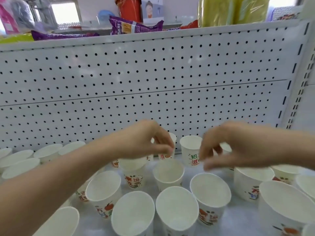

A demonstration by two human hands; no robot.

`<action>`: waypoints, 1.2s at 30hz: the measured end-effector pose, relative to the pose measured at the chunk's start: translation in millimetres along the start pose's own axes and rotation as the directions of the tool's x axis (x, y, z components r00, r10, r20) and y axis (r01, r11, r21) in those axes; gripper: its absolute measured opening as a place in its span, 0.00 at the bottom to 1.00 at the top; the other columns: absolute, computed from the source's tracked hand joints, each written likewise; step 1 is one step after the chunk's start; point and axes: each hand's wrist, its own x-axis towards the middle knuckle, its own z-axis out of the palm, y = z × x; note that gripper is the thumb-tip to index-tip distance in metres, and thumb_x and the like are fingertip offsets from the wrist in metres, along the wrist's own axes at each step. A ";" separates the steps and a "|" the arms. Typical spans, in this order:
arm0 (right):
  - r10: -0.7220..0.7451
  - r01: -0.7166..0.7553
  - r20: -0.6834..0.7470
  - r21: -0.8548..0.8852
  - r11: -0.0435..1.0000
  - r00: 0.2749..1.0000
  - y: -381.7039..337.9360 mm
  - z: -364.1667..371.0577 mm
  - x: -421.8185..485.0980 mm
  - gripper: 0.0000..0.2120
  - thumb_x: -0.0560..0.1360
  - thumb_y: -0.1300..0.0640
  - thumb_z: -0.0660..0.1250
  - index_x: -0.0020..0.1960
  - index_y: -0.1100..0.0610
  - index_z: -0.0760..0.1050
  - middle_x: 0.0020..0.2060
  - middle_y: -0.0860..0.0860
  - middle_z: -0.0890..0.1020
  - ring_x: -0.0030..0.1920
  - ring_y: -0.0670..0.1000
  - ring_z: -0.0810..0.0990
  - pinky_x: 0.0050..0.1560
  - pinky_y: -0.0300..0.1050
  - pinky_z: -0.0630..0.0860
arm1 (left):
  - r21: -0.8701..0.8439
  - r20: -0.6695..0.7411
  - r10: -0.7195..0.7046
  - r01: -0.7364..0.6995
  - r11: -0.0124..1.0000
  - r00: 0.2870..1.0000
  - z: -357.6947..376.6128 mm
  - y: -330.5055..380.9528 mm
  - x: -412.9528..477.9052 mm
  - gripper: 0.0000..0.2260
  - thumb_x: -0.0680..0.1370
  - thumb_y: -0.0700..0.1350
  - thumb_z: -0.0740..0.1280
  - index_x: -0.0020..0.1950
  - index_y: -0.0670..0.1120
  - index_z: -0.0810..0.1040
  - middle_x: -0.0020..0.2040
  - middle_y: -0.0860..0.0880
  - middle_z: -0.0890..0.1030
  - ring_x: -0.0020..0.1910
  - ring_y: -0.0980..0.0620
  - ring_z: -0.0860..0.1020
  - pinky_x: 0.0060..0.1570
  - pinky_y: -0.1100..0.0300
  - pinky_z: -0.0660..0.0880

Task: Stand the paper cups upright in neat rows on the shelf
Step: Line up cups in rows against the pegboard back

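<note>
Several white paper cups with red and green print stand upright on the pale shelf [242, 218]. My left hand [144, 142] reaches to the back row, its fingertips pinched on the rim of a back-row cup [164, 157]. My right hand [235, 147] hovers to the right with curled, blurred fingers apart, next to a cup with green and red print [190, 147] and holding nothing. Below the hands stand a printed cup [133, 179] and a plain-faced cup [168, 174]. More cups line the front [177, 210] and the left side [47, 150].
A white pegboard back panel [153, 79] rises right behind the cups. A slotted upright [297, 99] bounds the right side. The upper shelf carries purple snack packets [134, 26], a red bucket [129, 7] and yellow-green packs [230, 11]. Larger paper bowls [286, 205] crowd the right front.
</note>
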 end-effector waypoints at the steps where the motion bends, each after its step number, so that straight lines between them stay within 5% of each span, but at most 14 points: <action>1: 0.029 -0.031 -0.080 -0.025 0.999 0.996 9.4 -3.7 9.4 0.12 0.69 0.37 0.66 0.46 0.42 0.79 0.39 0.38 0.79 0.42 0.40 0.76 0.43 0.41 0.75 | 0.032 -0.064 -0.024 0.026 0.999 0.998 -4.4 -6.1 8.0 0.04 0.75 0.52 0.70 0.48 0.56 0.83 0.44 0.62 0.83 0.44 0.67 0.78 0.45 0.71 0.74; 4: 0.077 -0.107 -0.128 -0.248 0.963 0.989 33.8 2.9 37.4 0.09 0.72 0.42 0.68 0.50 0.44 0.80 0.40 0.39 0.77 0.44 0.40 0.73 0.48 0.43 0.74 | 0.255 -0.102 -0.134 0.156 0.954 0.986 -1.5 -25.6 28.7 0.07 0.74 0.53 0.71 0.51 0.57 0.83 0.51 0.61 0.82 0.50 0.62 0.76 0.54 0.59 0.74; 10: 0.054 -0.065 -0.041 -0.354 0.933 0.998 63.2 33.5 56.8 0.07 0.73 0.42 0.66 0.48 0.44 0.79 0.42 0.40 0.73 0.47 0.46 0.71 0.45 0.40 0.66 | 0.466 -0.067 -0.171 0.183 0.866 0.983 19.9 -39.1 53.9 0.07 0.75 0.55 0.69 0.52 0.60 0.82 0.51 0.59 0.78 0.50 0.51 0.68 0.47 0.59 0.65; 20: 0.106 -0.095 -0.001 -0.449 0.888 0.994 76.3 31.5 61.6 0.06 0.76 0.46 0.63 0.47 0.46 0.77 0.43 0.44 0.74 0.47 0.50 0.73 0.51 0.46 0.72 | 0.325 -0.084 -0.125 0.146 0.934 0.989 34.8 -24.4 75.0 0.06 0.75 0.51 0.70 0.50 0.56 0.83 0.47 0.58 0.83 0.44 0.57 0.78 0.41 0.59 0.76; 30: 0.156 -0.163 -0.054 -0.456 0.875 0.986 74.0 36.1 65.9 0.04 0.75 0.44 0.63 0.46 0.44 0.73 0.45 0.46 0.75 0.46 0.51 0.73 0.50 0.47 0.73 | 0.338 -0.091 -0.150 0.172 0.925 0.985 35.7 -19.0 75.0 0.09 0.75 0.54 0.69 0.54 0.57 0.81 0.50 0.59 0.80 0.44 0.58 0.75 0.36 0.63 0.69; 33: 0.160 -0.196 -0.124 -0.385 0.902 0.979 64.3 29.3 55.7 0.18 0.73 0.38 0.64 0.61 0.42 0.73 0.55 0.44 0.75 0.53 0.50 0.73 0.49 0.45 0.70 | 0.292 -0.140 -0.114 0.151 0.945 0.984 27.8 -10.9 59.8 0.18 0.74 0.60 0.68 0.63 0.60 0.75 0.59 0.58 0.75 0.54 0.57 0.70 0.51 0.58 0.70; 36: 0.115 -0.116 -0.087 -0.013 0.993 0.990 45.1 14.0 27.6 0.24 0.66 0.29 0.64 0.61 0.32 0.70 0.58 0.33 0.72 0.59 0.37 0.71 0.54 0.42 0.70 | 0.121 -0.074 -0.050 0.058 0.991 0.996 17.7 -4.3 24.9 0.24 0.71 0.67 0.66 0.67 0.67 0.69 0.65 0.64 0.71 0.60 0.66 0.65 0.58 0.59 0.67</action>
